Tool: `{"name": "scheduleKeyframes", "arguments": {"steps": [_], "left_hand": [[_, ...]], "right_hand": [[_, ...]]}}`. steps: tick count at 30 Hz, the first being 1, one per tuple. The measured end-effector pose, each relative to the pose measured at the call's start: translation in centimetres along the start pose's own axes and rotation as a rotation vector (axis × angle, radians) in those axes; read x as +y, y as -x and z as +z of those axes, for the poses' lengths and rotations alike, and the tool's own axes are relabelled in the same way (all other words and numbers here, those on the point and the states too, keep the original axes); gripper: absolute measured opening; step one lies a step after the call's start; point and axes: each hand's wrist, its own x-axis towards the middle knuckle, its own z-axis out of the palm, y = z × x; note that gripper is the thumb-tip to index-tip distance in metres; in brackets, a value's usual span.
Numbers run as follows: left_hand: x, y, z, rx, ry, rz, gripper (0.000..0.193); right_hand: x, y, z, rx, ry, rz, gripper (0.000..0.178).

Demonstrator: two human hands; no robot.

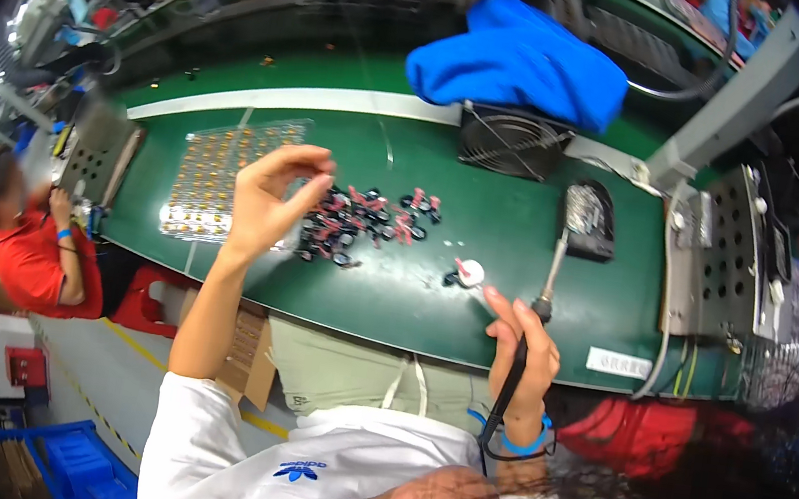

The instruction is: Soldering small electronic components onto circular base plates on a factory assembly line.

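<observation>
My left hand [269, 202] is raised over the green bench, left of a pile of small black round parts with red wires [362, 224]. Its thumb and forefinger curl together at the tips; anything between them is too small to make out. In my right hand [525, 352] is a soldering iron [508, 390], its metal shaft pointing away toward a black holder [587, 219] with a silvery filling. Just beyond my right fingertips lies a white round piece [470, 274], with a black part and red wire beside it.
A clear tray with rows of small yellowish parts [228, 171] lies behind my left hand. A black fan [512, 143] with blue cloth [525, 59] on it stands at the back. Perforated metal boxes [717, 251] flank the bench. A person in red [46, 253] sits at left.
</observation>
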Motion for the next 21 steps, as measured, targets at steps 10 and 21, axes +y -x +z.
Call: {"name": "scheduleKeyframes", "arguments": {"steps": [10,21], "left_hand": [[1.9,0.9,11.6,-0.453,0.076,-0.022,0.028],[1.0,2.4,13.3,-0.384,0.203,-0.159,0.028]], "right_hand": [[-1.3,2.3,-2.4,0.071,-0.023,0.197,0.047],[-1.4,2.4,-2.1,-0.038,0.058,0.187,0.031]]}}
